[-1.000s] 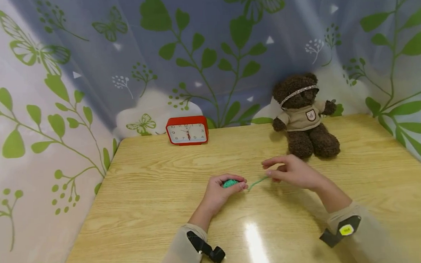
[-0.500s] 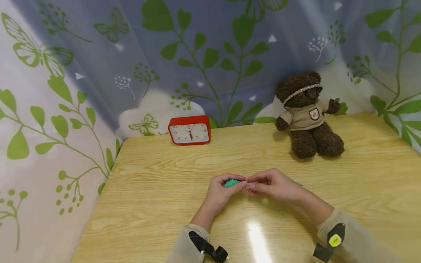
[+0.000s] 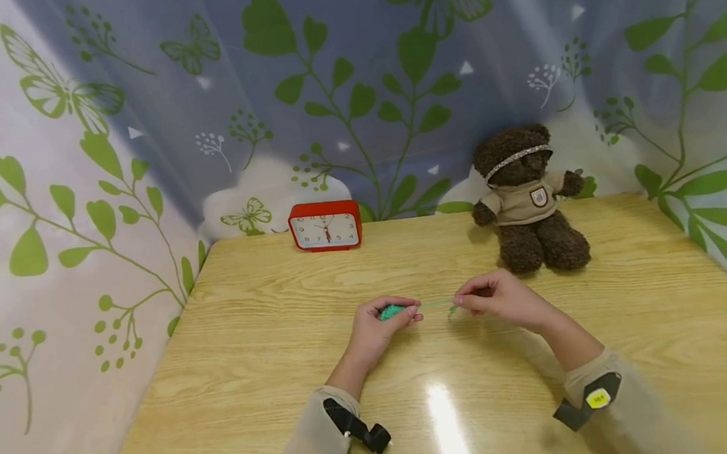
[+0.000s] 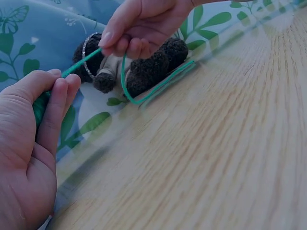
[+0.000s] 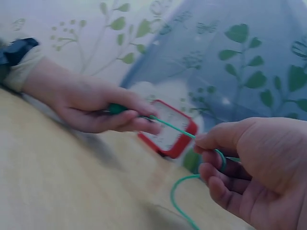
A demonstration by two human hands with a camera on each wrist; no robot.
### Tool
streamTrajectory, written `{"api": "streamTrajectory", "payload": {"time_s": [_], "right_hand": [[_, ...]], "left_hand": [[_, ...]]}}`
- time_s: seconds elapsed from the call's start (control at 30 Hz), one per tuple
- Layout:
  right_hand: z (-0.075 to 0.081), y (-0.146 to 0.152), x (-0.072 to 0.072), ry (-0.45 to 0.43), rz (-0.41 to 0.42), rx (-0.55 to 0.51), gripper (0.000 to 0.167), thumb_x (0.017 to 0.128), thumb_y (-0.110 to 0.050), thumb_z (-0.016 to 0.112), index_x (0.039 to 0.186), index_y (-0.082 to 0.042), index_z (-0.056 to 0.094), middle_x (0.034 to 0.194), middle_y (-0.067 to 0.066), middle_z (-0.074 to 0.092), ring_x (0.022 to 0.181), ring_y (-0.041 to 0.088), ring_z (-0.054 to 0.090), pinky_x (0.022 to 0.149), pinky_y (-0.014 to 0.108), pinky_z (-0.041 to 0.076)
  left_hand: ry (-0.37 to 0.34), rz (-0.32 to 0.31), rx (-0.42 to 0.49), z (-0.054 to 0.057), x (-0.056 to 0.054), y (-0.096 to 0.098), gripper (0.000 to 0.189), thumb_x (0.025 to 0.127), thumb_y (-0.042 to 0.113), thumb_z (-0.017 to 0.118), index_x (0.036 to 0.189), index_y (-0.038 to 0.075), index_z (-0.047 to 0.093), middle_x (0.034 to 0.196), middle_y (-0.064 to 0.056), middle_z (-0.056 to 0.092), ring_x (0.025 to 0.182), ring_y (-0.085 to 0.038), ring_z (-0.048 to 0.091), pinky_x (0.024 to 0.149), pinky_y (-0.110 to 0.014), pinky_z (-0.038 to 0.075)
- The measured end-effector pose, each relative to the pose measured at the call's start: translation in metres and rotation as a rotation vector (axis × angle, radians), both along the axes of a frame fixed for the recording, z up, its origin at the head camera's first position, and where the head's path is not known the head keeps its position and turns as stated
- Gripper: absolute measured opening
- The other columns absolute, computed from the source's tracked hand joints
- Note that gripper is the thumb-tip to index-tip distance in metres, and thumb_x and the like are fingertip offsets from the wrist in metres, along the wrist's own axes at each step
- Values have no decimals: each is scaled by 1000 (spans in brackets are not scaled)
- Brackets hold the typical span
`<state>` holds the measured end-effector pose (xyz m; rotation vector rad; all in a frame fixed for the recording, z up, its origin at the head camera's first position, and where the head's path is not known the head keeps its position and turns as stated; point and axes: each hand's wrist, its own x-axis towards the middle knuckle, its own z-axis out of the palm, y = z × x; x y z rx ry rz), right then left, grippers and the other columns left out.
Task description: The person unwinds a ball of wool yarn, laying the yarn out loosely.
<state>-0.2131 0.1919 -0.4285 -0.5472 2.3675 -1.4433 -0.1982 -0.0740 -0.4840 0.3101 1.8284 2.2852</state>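
A person's left hand [image 3: 373,329] is curled round a small ball of green yarn [image 3: 391,312], its thumb and fingertips meeting where the yarn comes out. The ball sits inside that hand, above the wooden table [image 3: 252,333]. Taking the ball as the centre of the dial, with twelve o'clock towards the far edge of the table, the right hand [image 3: 505,302] is at three o'clock, pinching the strand [image 3: 435,304] between thumb and finger. The strand runs straight from one hand to the other; in the right wrist view it bends round a finger of the right hand, and a loose length hangs beneath. The left wrist view shows this length drooping in a curve and then doubling off to one side; whether it touches the table I cannot tell. At eleven o'clock from the ball stands a red clock [image 3: 326,228] with a white face, and at two o'clock a dark brown teddy bear [image 3: 529,203] sits in a beige top. A cloth [image 3: 172,161] printed with green leaves and butterflies hangs behind them. Each beige sleeve [image 3: 316,435] has a black strap [image 3: 347,421] near the cuff.
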Motion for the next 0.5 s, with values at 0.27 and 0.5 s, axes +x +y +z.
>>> {"api": "streamTrajectory", "payload": {"time_s": [0.27,0.5], "right_hand": [[7,38,-7,17,46,-9,28,99,-23,65,109,1,73,92,24,67,74,33,61,61,38,56],[21,68,-7,27,48,83,28,98,-22,65,109,3,73,95,21,71,81,27,67,73,38,60]], "left_hand": [[-15,-12,18,-1,0,-1,24,90,-1,70,111,-13,68,105,-15,73,86,-16,76,84,-29,62],[-16,-2,34,0,0,0,28,90,-1,71,114,-14,67,107,-16,73,87,-16,76,87,-32,62]]}}
